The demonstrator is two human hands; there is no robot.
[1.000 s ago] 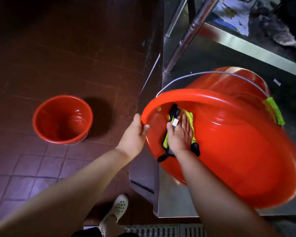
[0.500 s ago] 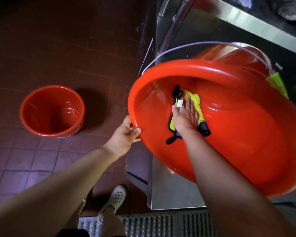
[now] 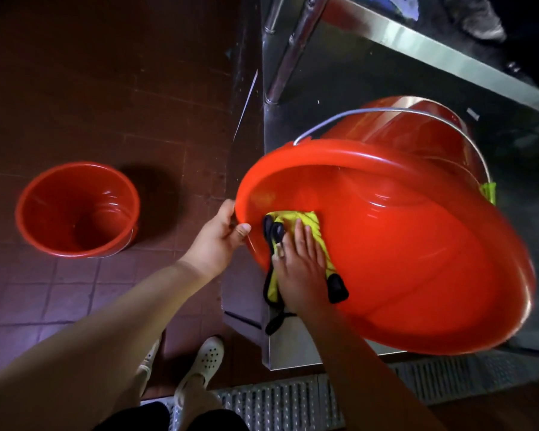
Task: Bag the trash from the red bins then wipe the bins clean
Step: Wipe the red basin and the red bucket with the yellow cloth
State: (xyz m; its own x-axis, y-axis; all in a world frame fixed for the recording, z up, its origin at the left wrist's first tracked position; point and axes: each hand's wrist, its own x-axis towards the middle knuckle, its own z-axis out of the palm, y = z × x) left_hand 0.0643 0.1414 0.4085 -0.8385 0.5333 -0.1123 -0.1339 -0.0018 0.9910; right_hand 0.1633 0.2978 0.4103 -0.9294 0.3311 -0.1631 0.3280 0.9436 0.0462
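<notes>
Two hands work: left hand (image 3: pixel 213 244) grips the bin (image 3: pixel 417 259) rim, right hand (image 3: pixel 302 269) presses flat on the cloth (image 3: pixel 308 223).

red bins: 2, small one (image 3: pixel 77 209) at left of frame, large tilted one (image 3: pixel 417 259) at right | yellow-and-black cloth (image 3: pixel 305 227): 1, centre | hands: 2, left hand (image 3: pixel 217 241), right hand (image 3: pixel 301 264) | white shoes: 2, bottom centre (image 3: pixel 207 357) and (image 3: pixel 148 362), the second partly hidden | metal legs: apparently 2, top centre (image 3: pixel 296 48)
</notes>
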